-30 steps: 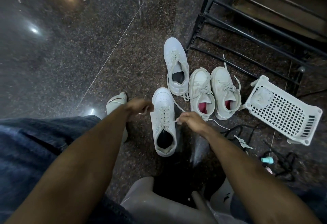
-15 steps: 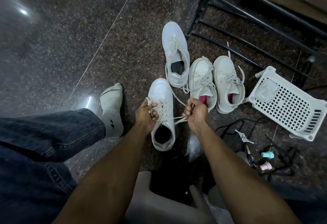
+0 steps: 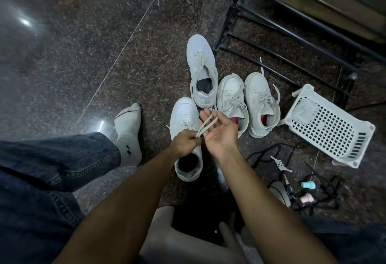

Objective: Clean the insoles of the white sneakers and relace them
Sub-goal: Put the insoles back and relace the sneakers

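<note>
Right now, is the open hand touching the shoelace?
Touching. The head view shows the shoelace lying across the right hand, over its straight fingers.

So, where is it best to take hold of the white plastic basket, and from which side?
Probably by the near rim of the white plastic basket, the short end closest to the person's right hand. It lies tilted on the floor with its open side up, so fingers can hook over that edge from above. The perforated walls also offer holes, though less comfortably.

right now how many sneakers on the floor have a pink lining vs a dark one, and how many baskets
Sneakers with pink lining: 2
Sneakers with dark inside: 2
White plastic baskets: 1
Total: 5
</note>
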